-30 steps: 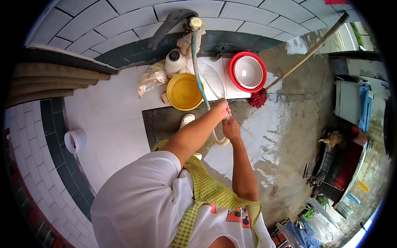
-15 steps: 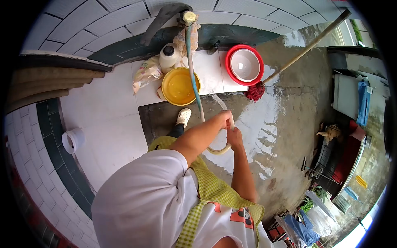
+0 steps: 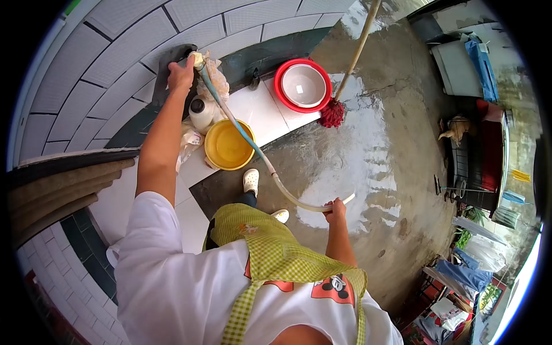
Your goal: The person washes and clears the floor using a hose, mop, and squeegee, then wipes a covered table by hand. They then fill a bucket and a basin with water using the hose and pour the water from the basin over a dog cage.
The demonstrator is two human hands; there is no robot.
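Note:
My left hand (image 3: 181,75) reaches up to the tap (image 3: 198,59) on the tiled wall, its fingers closed around the tap's side; the handle is hidden behind them. A hose (image 3: 276,177), blue-green near the tap and pale lower down, runs from there to my right hand (image 3: 334,211). That hand grips the hose close to its free end, which points right over the wet floor. No stream of water shows at the end. Below the hose stands a yellow basin (image 3: 207,145) with liquid in it.
A white basin (image 3: 302,86) sits inside a red basin (image 3: 279,83) on the tiled ledge. Beside it leans a red-headed mop (image 3: 332,114). A white bottle (image 3: 200,115) and plastic bags (image 3: 190,141) stand by the wall. The concrete floor (image 3: 310,161) is wet.
My left hand has left the hose and gone up to the tap. The right hand has lowered with the hose end. Water earlier spraying from the hose is no longer visible.

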